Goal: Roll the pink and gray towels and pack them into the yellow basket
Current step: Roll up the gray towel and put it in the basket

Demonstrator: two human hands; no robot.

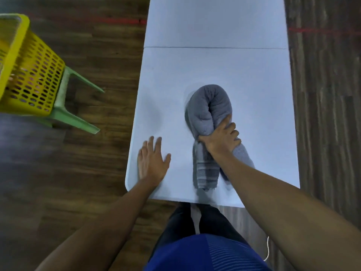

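Mid white folding table (214, 65): gripping rolled, doubled-over grey terry towel (209, 106) with right hand (220, 140), likely against unrolling; left hand (152, 161) at eight o'clock, fingers released flat, bracing.

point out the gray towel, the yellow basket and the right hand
gray towel (210, 106): head view, upper bend of the roll
yellow basket (39, 75): head view, perforated side wall
right hand (220, 139): head view, back of hand

2 bare forearms (117, 212) — a blue shirt (195, 255) with paler striped panel, black trousers (179, 225) below.
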